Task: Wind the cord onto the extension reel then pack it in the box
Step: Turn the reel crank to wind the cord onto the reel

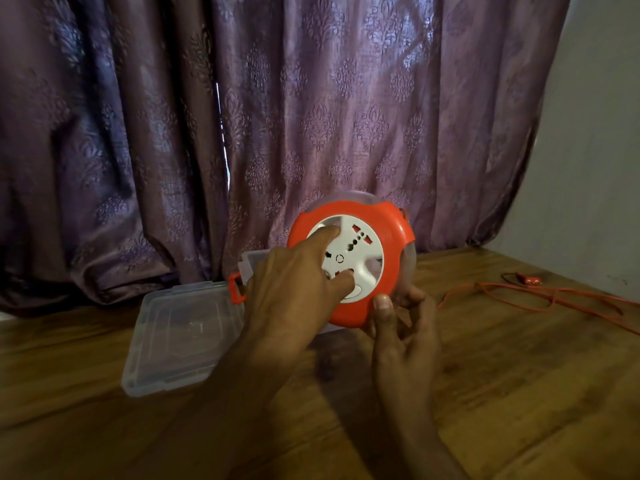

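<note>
The extension reel (pixel 388 233) is orange with a white socket disc (pixel 360 251) and is held tilted above the wooden table (pixel 519 375). My right hand (pixel 401 327) grips its lower rim, thumb on the front and fingers behind. My left hand (pixel 294 282) reaches across with straight fingers, and two fingertips press on the white disc. The orange cord (pixel 540 296) trails loose over the table to the right and ends at a plug (pixel 531 280). A clear plastic box (pixel 252 263) with an orange latch (pixel 236 289) stands behind my left hand, its lid (pixel 180 341) lying open.
A purple patterned curtain (pixel 242 133) hangs right behind the table's far edge. A pale wall (pixel 595 168) closes the right side. Bare wood shows in front of my hands and between the reel and the cord.
</note>
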`<state>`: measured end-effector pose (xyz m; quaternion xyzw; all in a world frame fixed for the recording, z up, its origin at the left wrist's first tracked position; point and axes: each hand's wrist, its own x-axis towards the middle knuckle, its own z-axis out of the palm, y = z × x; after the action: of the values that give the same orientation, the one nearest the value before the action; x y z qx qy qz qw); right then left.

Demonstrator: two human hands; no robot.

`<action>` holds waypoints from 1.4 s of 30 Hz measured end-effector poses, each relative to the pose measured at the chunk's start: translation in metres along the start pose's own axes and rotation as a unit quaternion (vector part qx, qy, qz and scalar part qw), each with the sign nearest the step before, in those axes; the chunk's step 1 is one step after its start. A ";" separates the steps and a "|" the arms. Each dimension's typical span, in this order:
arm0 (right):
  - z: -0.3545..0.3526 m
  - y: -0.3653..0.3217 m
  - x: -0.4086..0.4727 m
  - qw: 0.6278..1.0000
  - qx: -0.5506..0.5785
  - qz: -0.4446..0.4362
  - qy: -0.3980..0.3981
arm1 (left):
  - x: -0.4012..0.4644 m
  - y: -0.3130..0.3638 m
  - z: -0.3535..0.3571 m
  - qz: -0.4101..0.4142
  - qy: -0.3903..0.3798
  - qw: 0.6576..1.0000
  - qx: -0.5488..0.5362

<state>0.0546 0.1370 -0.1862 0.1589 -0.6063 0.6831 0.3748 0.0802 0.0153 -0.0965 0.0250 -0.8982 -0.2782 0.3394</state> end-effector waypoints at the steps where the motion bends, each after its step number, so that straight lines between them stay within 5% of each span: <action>1: 0.000 -0.001 0.000 1.000 -0.005 -0.005 0.001 | -0.001 0.000 0.000 -0.003 -0.004 1.000 -0.010; 11: 0.001 -0.001 -0.005 0.999 -0.036 -0.012 -0.020 | -0.004 -0.002 0.013 -0.055 0.006 0.996 -0.064; 20: -0.002 0.004 0.003 0.997 0.018 0.069 0.004 | -0.016 0.006 0.018 0.108 -0.033 0.982 0.154; 25: -0.003 0.010 0.010 0.991 0.050 0.123 0.001 | -0.005 -0.004 0.010 0.136 -0.073 0.986 0.069; 29: -0.004 0.012 0.012 0.991 0.061 0.113 0.022 | 0.000 0.003 -0.007 0.043 0.044 0.989 -0.135; 35: -0.004 0.011 0.007 0.995 0.055 0.077 0.019 | -0.001 0.005 -0.001 -0.071 -0.088 0.977 -0.180; 42: 0.000 0.000 0.000 1.000 -0.016 -0.015 -0.016 | -0.006 0.006 0.006 -0.111 -0.053 0.977 -0.176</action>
<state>0.0546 0.1368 -0.1868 0.1726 -0.6207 0.6649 0.3779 0.0821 0.0248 -0.1010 0.0496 -0.8433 -0.4690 0.2576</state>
